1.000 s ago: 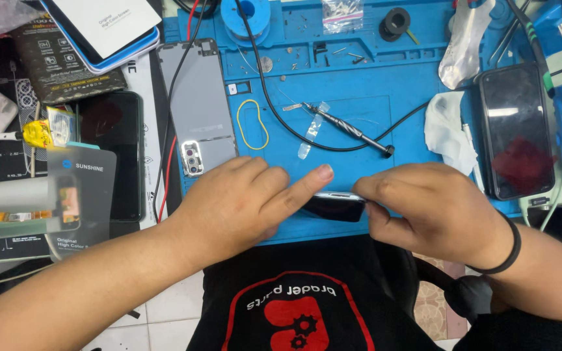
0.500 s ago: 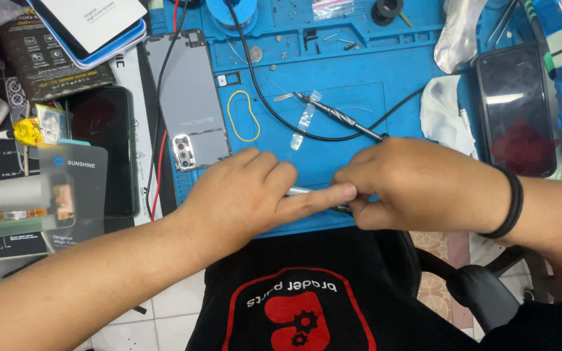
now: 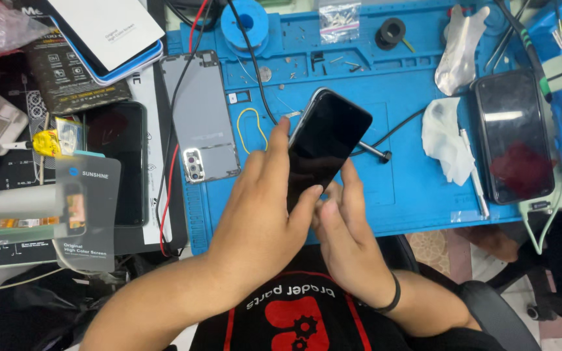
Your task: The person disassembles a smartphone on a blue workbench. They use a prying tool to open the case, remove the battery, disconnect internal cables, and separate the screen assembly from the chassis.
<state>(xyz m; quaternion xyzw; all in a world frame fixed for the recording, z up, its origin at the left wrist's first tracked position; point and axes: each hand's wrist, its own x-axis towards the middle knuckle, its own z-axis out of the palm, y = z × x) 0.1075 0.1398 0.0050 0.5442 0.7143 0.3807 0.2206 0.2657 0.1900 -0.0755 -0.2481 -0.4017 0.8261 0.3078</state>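
Phone lifted off the mat.
We now hold the phone (image 3: 328, 144) tilted up, left hand (image 3: 261, 214) gripping its edge, right hand (image 3: 346, 237) closed under its lower end; earlier it lay flat on the worktop (image 3: 385, 84).

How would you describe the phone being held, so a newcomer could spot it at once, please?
On the blue work mat, look at its near middle, where both hands meet. The black phone is lifted and tilted between left hand and right hand; the others lie flat.
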